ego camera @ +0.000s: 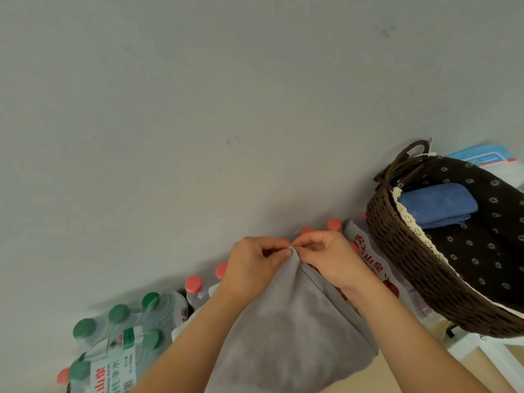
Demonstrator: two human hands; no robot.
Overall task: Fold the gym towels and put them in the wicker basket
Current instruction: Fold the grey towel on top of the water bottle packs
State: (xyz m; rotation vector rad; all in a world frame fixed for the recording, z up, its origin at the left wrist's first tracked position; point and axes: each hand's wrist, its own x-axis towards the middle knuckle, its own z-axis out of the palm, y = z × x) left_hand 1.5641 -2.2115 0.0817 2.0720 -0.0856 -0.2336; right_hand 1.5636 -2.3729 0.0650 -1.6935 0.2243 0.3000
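So far one blue towel [435,205] lies folded in the wicker basket [402,251]; left hand [252,265] and right hand [326,256] both pinch a grey towel [283,330], unfolded.

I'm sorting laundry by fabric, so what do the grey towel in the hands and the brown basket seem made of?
Soft grey towel: probably microfibre or fleece, matte, fine nap, limp drape. Dark brown woven basket: wicker or rattan-like strands, weave visible; lined with dark floral cloth edged in cream lace.
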